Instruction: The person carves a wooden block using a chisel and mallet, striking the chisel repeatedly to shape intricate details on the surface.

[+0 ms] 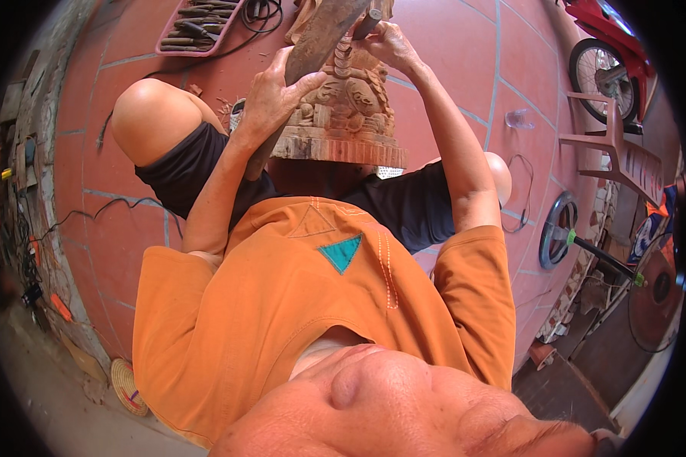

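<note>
A carved wooden sculpture (358,103), tan with rounded relief figures and a flat, ridged base, stands on the floor between my knees. My left hand (270,95) is closed round a long, flat wooden bar (312,49) that slants across the sculpture's left side. Its lower end reaches down to my lap. At the upper part of the carving, my right hand (391,47) grips a short dark tool with a round end (368,23), which looks like a chisel handle. The tool's working tip is hidden, and the sculpture's top runs out of the picture.
A pink tray (162,47) of several carving tools lies at the far left, beside a coiled black cable (261,15). On the right are a clear cup (520,119), a plastic chair (613,145), a red motorbike (636,46) and a standing fan (652,293).
</note>
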Demonstrator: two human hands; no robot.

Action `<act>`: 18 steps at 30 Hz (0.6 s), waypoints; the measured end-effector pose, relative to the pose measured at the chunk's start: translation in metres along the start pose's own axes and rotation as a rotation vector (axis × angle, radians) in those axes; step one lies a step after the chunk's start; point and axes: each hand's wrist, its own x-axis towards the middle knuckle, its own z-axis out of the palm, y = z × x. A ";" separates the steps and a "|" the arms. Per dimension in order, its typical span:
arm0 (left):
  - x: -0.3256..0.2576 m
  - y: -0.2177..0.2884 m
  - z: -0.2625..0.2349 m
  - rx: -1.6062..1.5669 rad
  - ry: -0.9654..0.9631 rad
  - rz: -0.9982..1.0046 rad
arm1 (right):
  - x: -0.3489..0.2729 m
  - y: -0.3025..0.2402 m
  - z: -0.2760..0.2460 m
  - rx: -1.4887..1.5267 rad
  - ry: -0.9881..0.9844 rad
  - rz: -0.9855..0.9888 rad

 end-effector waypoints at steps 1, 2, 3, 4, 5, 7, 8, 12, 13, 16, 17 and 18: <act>0.000 0.000 0.000 -0.003 -0.003 -0.006 | 0.000 0.003 0.000 -0.015 -0.002 0.008; 0.000 0.000 0.000 -0.002 0.001 0.003 | 0.001 0.005 0.001 -0.003 -0.001 -0.002; 0.000 0.000 0.000 -0.001 0.005 0.013 | 0.001 0.007 0.001 0.010 0.000 -0.012; 0.000 0.000 0.000 0.001 0.009 0.020 | 0.001 0.008 0.002 0.023 -0.001 -0.022; 0.000 0.000 0.000 -0.001 0.005 0.014 | 0.002 0.009 0.002 0.007 -0.004 -0.028; 0.000 0.002 -0.001 -0.006 -0.005 0.003 | 0.002 0.009 0.002 -0.027 -0.011 -0.040; -0.001 0.002 -0.001 -0.007 -0.008 0.003 | 0.001 0.009 0.002 -0.022 -0.005 -0.065; -0.001 0.004 -0.001 -0.007 -0.011 -0.001 | 0.001 0.002 0.002 -0.010 0.020 -0.119; -0.001 0.004 -0.001 -0.007 -0.011 -0.001 | 0.001 0.002 0.002 -0.010 0.028 -0.121; -0.001 0.003 -0.001 -0.002 -0.002 0.016 | 0.002 0.003 0.002 -0.083 0.027 -0.085; -0.001 0.003 -0.001 -0.006 -0.001 0.012 | 0.002 0.004 0.003 -0.072 0.025 -0.087; -0.001 0.004 -0.001 -0.009 -0.001 0.009 | 0.002 0.005 0.003 -0.060 0.024 -0.090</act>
